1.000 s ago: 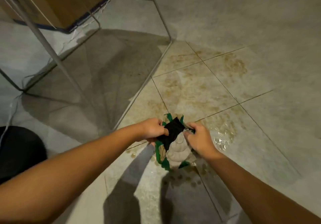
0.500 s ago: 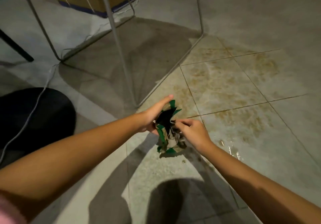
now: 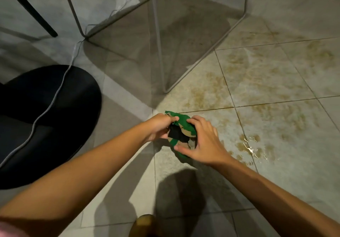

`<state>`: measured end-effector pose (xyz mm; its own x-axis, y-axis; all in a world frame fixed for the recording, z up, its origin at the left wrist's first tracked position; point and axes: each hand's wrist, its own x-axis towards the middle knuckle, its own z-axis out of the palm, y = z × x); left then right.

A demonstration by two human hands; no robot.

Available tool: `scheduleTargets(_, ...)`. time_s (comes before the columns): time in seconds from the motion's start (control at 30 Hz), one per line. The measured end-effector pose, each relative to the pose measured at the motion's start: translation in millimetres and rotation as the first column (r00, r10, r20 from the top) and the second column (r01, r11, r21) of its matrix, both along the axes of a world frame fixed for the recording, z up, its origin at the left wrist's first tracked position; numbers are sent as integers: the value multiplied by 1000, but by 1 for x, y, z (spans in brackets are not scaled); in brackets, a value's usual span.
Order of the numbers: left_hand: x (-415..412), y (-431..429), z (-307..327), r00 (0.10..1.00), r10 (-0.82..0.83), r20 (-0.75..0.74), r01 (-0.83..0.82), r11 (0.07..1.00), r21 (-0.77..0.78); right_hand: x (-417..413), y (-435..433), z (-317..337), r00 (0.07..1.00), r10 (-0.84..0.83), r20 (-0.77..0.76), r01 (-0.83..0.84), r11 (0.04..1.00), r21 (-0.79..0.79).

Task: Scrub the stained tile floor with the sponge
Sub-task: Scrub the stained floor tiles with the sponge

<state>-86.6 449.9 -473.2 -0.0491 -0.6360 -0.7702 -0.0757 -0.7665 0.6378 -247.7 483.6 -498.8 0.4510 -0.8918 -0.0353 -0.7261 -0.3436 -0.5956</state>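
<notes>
A crumpled green, tan and black rag (image 3: 181,126) is bunched between both hands just above the tile floor (image 3: 266,89). My left hand (image 3: 160,126) grips its left side with curled fingers. My right hand (image 3: 204,143) wraps over its right side, thumb underneath. Brown stains spread over the tiles to the right, with a wet shiny patch (image 3: 252,146) beside my right wrist. No separate sponge shows.
A thin metal frame (image 3: 158,52) stands on the floor ahead. A round black seat (image 3: 46,122) with a grey cable (image 3: 55,97) across it sits at the left. A dark slanted leg (image 3: 33,12) is at top left. A brown object (image 3: 145,225) pokes in at the bottom edge.
The view has swung left and down. Both hands have bunched the rag tighter, and my right hand now covers its right side.
</notes>
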Motion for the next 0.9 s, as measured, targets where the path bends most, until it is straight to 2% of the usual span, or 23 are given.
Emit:
scheduleTargets(0.13,6,5,-7,999,41,-32,-40,999,33,6,1,-19,983,80,-163,-85,996,-23)
scheduleTargets(0.2,13,8,-11,1000,0,-9,0,998,55,7,0,-22,977,83,-197,-86,996,-6)
scheduleTargets(0.3,27,10,-21,993,-55,107,58,998,-31,6,-1,-27,984,-25,-176,23,1000,-13)
scheduleTargets(0.33,34,13,-26,970,-93,224,115,989,-90,5,-1,-30,981,-61,-182,58,998,-21)
scheduleTargets(0.37,43,17,-32,896,-159,415,236,962,-140,3,1,-34,977,-69,-203,65,998,-27)
scheduleTargets(0.4,53,23,-38,755,-225,616,390,909,-146,2,3,-38,972,-62,-225,53,997,-48)
scheduleTargets(0.43,61,30,-43,607,-271,747,517,848,-113,2,7,-42,969,-47,-241,29,997,-77)
scheduleTargets(0.47,67,38,-46,504,-311,806,589,806,-57,3,10,-46,968,-28,-249,0,994,-113)
scheduleTargets(0.5,70,46,-48,452,-346,822,620,784,-11,4,14,-50,970,-22,-242,-19,986,-167)
scheduleTargets(0.57,73,59,-54,422,-395,816,648,761,33,10,22,-57,973,-27,-229,-27,973,-229)
scheduleTargets(0.73,69,75,-65,232,-525,819,718,660,220,40,24,-64,956,63,-285,-134,962,-238)
scheduleTargets(0.8,66,76,-69,213,-546,810,717,651,249,48,15,-71,967,49,-252,-131,938,-321)
scheduleTargets(0.9,64,76,-72,208,-525,825,704,666,246,50,0,-76,993,-13,-119,-40,902,-429)
